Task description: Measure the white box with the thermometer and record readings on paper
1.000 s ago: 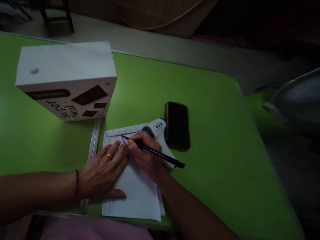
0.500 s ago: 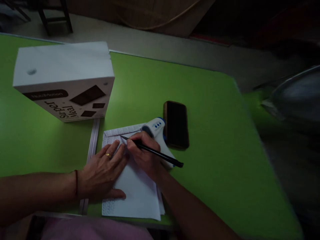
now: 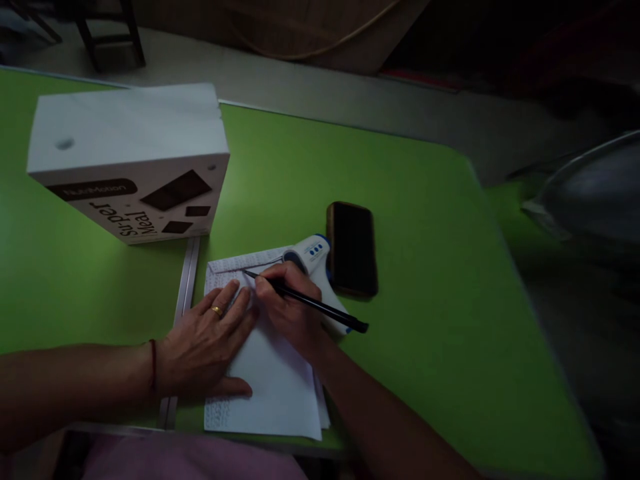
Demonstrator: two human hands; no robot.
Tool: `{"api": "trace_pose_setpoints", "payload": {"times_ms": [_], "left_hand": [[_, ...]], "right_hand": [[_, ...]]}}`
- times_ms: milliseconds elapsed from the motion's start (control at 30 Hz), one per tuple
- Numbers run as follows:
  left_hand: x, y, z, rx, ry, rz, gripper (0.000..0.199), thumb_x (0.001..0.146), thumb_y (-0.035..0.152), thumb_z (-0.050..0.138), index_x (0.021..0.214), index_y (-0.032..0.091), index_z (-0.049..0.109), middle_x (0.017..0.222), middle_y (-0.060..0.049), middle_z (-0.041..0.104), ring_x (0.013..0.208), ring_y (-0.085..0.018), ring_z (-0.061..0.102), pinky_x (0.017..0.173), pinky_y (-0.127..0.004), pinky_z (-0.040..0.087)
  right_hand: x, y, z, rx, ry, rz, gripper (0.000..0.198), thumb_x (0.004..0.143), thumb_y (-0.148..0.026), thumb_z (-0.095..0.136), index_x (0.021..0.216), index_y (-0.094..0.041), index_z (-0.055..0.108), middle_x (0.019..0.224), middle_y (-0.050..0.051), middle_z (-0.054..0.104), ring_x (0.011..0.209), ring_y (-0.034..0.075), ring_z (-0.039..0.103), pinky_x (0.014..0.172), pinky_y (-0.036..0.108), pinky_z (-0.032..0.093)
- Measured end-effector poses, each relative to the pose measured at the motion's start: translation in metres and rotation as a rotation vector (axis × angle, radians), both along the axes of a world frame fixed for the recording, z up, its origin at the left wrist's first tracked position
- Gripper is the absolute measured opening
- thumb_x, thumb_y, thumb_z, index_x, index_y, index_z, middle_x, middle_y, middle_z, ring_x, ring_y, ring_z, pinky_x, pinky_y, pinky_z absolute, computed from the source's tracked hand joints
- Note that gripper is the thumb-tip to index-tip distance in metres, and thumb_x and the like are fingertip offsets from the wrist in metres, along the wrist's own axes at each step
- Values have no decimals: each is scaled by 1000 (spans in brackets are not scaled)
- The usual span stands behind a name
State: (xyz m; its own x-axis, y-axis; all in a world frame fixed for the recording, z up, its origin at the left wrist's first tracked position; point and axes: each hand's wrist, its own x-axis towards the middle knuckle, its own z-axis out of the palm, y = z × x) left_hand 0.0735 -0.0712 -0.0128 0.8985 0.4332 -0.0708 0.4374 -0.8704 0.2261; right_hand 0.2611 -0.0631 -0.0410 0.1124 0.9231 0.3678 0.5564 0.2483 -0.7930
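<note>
My left hand (image 3: 207, 343) lies flat with fingers spread on a sheet of white paper (image 3: 273, 393), a gold ring on one finger. Between the fingers of my right hand (image 3: 293, 307) is a black pen (image 3: 325, 309), its tip on the paper near the folded upper edge. Small dense handwriting covers the upper strip and the left margin of the paper. Just beyond my right hand lies a white and blue handheld device, shaped like a forehead thermometer (image 3: 315, 252), partly hidden by that hand. A dark phone (image 3: 353, 250) in a brown case rests beside it.
A tall white box (image 3: 130, 153) printed "Super Meal" stands at the back left of the green table (image 3: 425, 267). A metal seam (image 3: 185, 283) crosses the tabletop. Beyond the far edge are the floor and a dark stool (image 3: 110, 37). A greyish, shiny object (image 3: 595, 187) is at the right.
The pen tip and my right hand have shifted very slightly to the right along the written line. My left hand and the other things stay where they were.
</note>
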Motion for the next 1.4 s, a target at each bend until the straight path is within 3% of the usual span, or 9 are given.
{"api": "trace_pose_setpoints", "payload": {"times_ms": [1400], "left_hand": [[0,0,-1,14,4,-5,108,80,78,62,148,-1,36,157,-30,30,148,-47,23,117,-54,29]], "right_hand": [[2,0,0,38,-7,55,13,87,-19,56,74,-23,53,61,-6,56,52,11,52,51,25,43]]}}
